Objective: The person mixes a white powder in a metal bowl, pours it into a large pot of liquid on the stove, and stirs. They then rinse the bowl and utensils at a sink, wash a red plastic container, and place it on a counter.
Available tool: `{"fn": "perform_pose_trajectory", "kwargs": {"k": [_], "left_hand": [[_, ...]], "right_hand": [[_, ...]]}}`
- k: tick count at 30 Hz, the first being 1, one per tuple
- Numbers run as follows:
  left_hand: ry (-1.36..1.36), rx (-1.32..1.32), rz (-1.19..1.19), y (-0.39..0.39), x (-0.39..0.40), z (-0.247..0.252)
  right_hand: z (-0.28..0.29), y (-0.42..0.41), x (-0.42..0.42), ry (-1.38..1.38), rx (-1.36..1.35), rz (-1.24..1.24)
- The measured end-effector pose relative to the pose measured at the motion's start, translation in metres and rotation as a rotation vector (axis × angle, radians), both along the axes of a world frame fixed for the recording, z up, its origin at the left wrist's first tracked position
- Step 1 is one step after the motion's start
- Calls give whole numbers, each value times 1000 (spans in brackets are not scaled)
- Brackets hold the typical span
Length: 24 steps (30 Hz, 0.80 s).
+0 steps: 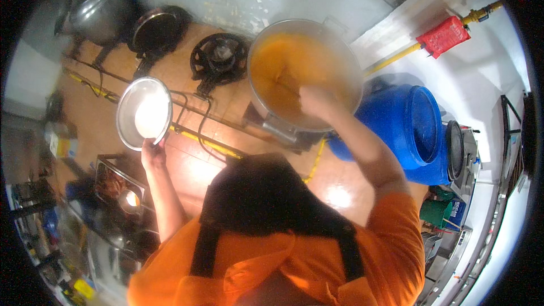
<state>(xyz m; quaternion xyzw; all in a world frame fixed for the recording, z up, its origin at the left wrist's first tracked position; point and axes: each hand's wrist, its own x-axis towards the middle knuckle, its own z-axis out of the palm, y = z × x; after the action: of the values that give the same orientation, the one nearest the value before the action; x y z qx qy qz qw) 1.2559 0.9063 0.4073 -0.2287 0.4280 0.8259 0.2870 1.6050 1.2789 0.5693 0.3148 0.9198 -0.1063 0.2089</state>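
My left hand (154, 154) grips the rim of a round metal bowl (126, 124), held out to the left above the floor; a bright white patch inside may be contents or glare, I cannot tell which. Over a large metal pot (272, 112) my right hand (316, 103) is closed around what looks like a stirring tool's handle (289, 85), partly hidden by steam and blur. The tool reaches into thick orange-yellow food (276, 57) that fills much of the pot. My right forearm crosses the pot's near rim.
Left of the pot stands an empty black gas burner (219, 57), then a dark pan (157, 29) and a big lidded pot (102, 10). Blue plastic barrels (393, 123) stand close on the right. A yellow gas pipe (212, 146) and hoses run in front of the burners.
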Motion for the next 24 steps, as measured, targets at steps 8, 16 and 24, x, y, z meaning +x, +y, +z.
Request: {"fn": "perform_pose_trajectory", "kwargs": {"k": [8,16,24], "left_hand": [[3,-20,89,-2,31,21],[11,68,-78,-1,22,-10],[49,69,-93,29,43,16]], "right_hand": [[53,-12,80,-262,141,20],[-16,60,40,109,289,-97],[29,-24,20,-94,-4,74]]}}
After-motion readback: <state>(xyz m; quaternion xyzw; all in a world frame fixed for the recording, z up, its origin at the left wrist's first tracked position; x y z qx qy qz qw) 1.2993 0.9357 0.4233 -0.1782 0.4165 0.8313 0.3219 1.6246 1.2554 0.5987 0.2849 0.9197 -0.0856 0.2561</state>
